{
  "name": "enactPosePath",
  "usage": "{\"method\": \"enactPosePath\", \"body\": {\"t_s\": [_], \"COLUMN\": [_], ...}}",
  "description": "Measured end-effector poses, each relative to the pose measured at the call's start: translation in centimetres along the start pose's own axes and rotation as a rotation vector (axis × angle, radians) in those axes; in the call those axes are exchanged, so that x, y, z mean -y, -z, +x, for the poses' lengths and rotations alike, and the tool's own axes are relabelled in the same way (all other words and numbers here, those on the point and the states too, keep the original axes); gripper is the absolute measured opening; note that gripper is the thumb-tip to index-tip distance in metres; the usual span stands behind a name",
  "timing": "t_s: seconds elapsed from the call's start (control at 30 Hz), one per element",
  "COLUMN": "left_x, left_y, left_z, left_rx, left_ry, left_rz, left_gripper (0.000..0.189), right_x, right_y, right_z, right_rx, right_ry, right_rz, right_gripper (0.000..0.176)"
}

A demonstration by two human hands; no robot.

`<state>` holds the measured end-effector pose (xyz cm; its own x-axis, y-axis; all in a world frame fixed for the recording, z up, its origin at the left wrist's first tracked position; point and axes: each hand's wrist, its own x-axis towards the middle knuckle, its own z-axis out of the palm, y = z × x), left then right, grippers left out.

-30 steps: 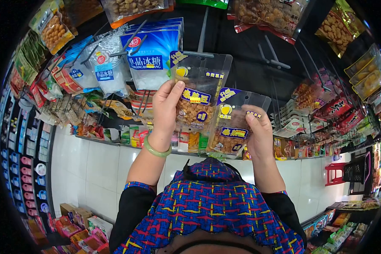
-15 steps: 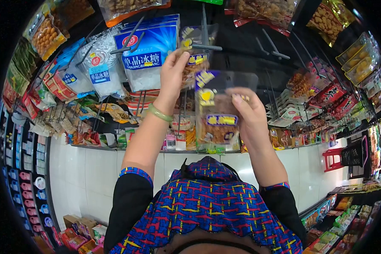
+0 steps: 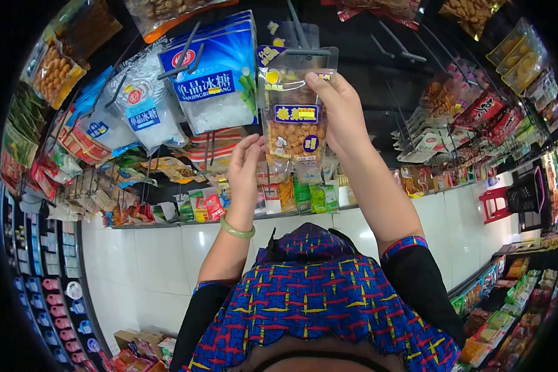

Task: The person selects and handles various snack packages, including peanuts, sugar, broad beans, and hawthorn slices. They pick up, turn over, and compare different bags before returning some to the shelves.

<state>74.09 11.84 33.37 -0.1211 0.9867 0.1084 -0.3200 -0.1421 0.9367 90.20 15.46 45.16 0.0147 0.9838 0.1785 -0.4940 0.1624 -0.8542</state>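
Note:
My right hand (image 3: 346, 115) grips the upper right edge of a clear snack packet (image 3: 294, 137) with purple and yellow labels, thumb on its front. Brown nut-like pieces show through its lower half. The packet hangs upright in front of a metal display hook (image 3: 296, 26). Partly hidden behind it is another packet (image 3: 274, 38) with similar purple and yellow print. Just left of the held packet's lower part, my left hand (image 3: 244, 177) is raised with loosely bent, parted fingers and nothing in them. A green bangle (image 3: 237, 228) circles the left wrist.
Blue and white rock sugar bags (image 3: 214, 93) hang close on the left. More bare hook prongs (image 3: 394, 40) stick out at upper right. Lower rows hold several small packets (image 3: 316, 197). A red stool (image 3: 495, 204) stands on the tiled floor at right.
My right hand has raised the packet up and left to the hook. My left hand has let go of the hanging packet and dropped lower.

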Motion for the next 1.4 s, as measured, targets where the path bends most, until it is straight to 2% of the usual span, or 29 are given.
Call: {"method": "enactPosePath", "body": {"t_s": [0.1, 0.23, 0.3, 0.4, 0.5, 0.53, 0.6, 0.67, 0.7, 0.8, 0.87, 0.9, 1.0, 1.03, 1.1, 1.13, 1.23, 1.27, 1.3, 1.37, 1.4], "left_x": [0.7, 2.2, 3.2, 4.4, 5.4, 5.6, 5.9, 6.4, 6.8, 7.9, 8.7, 9.0, 9.7, 10.0, 10.6, 11.3, 12.5, 13.0, 13.4, 13.2, 13.4], "left_y": [0.6, 0.5, 0.8, 0.7, 0.7, 0.3, -0.6, -1.5, -2.0, -3.6, -4.6, -5.1, -6.7, -7.1, -7.9, -8.0, -9.0, -9.3, -9.7, -11.1, -11.7], "left_z": [-0.9, -1.8, -2.1, -2.7, -3.0, -3.2, -3.5, -3.7, -3.8, -4.1, -4.5, -4.7, -5.9, -6.3, -7.3, -7.8, -8.8, -9.2, -9.4, -9.7, -9.8], "left_rx": [0.013, 0.064, 0.019, 0.008, 0.04, 0.039, 0.045, 0.055, 0.057, 0.109, 0.105, 0.103, 0.074, 0.075, 0.049, 0.034, -0.008, -0.029, -0.05, -0.035, -0.055], "left_ry": [0.012, 0.051, 0.071, 0.127, 0.168, 0.175, 0.18, 0.187, 0.181, 0.212, 0.22, 0.236, 0.25, 0.25, 0.242, 0.275, 0.304, 0.335, 0.367, 0.381, 0.393], "left_rz": [-0.043, -0.021, 0.007, 0.003, 0.024, 0.01, 0.016, 0.037, 0.035, 0.063, 0.072, 0.082, 0.115, 0.141, 0.157, 0.137, 0.126, 0.111, 0.094, 0.143, 0.135], "left_gripper": [0.029, 0.032, 0.032, 0.028, 0.027, 0.025, 0.024, 0.021, 0.021, 0.022, 0.022, 0.021, 0.021, 0.021, 0.02, 0.02, 0.018, 0.018, 0.018, 0.018, 0.018], "right_x": [-0.9, -2.7, -3.9, -4.2, -0.5, 0.5, 6.1, 10.5, 12.8, 17.3, 18.7, 19.1, 19.8, 19.8, 19.7, 19.8, 19.8, 19.7, 19.7, 20.0, 20.2], "right_y": [0.0, 2.3, 4.3, 9.4, 16.5, 20.8, 24.4, 28.5, 29.5, 34.0, 36.6, 37.0, 38.5, 39.0, 39.5, 39.5, 40.4, 40.6, 40.7, 40.2, 39.0], "right_z": [1.3, 3.7, 3.4, 0.7, -1.1, -0.6, -1.2, -0.2, 0.3, 2.4, 4.1, 4.7, 6.2, 6.8, 7.7, 7.6, 8.3, 8.1, 7.8, 7.1, 6.8], "right_rx": [-0.033, -0.103, -0.098, -0.152, -0.495, -0.615, -0.763, -0.741, -0.693, -0.699, -0.389, -0.378, -0.279, -0.266, -0.073, -0.114, -0.096, -0.114, -0.108, -0.126, -0.182], "right_ry": [0.005, 0.23, 0.235, 0.353, 0.442, 0.584, 0.702, 0.83, 0.771, 0.673, 0.522, 0.523, 0.354, 0.352, 0.411, 0.341, 0.331, 0.331, 0.327, 0.338, 0.406], "right_rz": [0.048, -0.301, -0.282, -0.485, -0.723, -0.786, -0.86, -0.81, -0.688, -0.715, -0.567, -0.566, -0.323, -0.32, -0.218, -0.194, -0.233, -0.254, -0.248, -0.195, -0.206], "right_gripper": [0.015, 0.024, 0.035, 0.041, 0.036, 0.036, 0.045, 0.054, 0.065, 0.071, 0.075, 0.075, 0.071, 0.071, 0.068, 0.064, 0.058, 0.045, 0.045, 0.029, 0.018]}}
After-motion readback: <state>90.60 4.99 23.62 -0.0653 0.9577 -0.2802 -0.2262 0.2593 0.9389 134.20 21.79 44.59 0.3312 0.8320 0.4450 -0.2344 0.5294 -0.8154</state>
